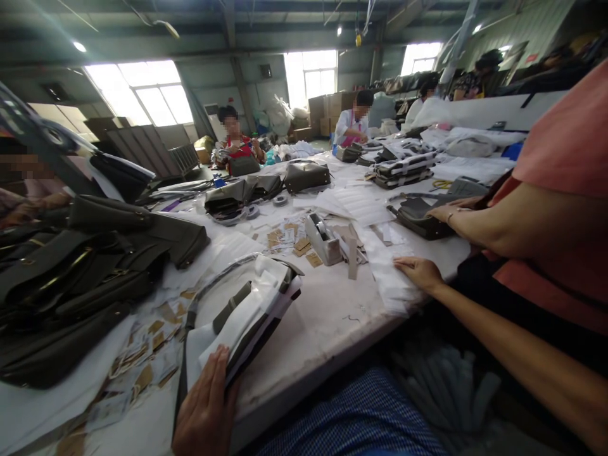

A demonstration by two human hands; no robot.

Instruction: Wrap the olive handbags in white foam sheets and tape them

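Observation:
A dark grey-green handbag (280, 316), partly wrapped in white foam sheet, lies tilted on the table in front of me. My left hand (206, 402) grips its near end, fingers stretched along the white wrapping and thumb partly hidden. The bag's curved handle (202, 301) sticks out on the left. Off to the right, my right hand (420, 272) pinches the edge of a thin white foam sheet (392, 278) by the table edge. Between the hands and farther back stands a grey tape dispenser (323, 240), with small brown tags (301, 246) beside it.
Dark handbags (90, 272) are piled at the left, near scattered tags and plastic packets (152, 354). At right, a co-worker in a coral top (565, 139) handles another bag (418, 212). More bags (306, 176) and people line the far table. Grey rolls (451, 386) lie below the edge.

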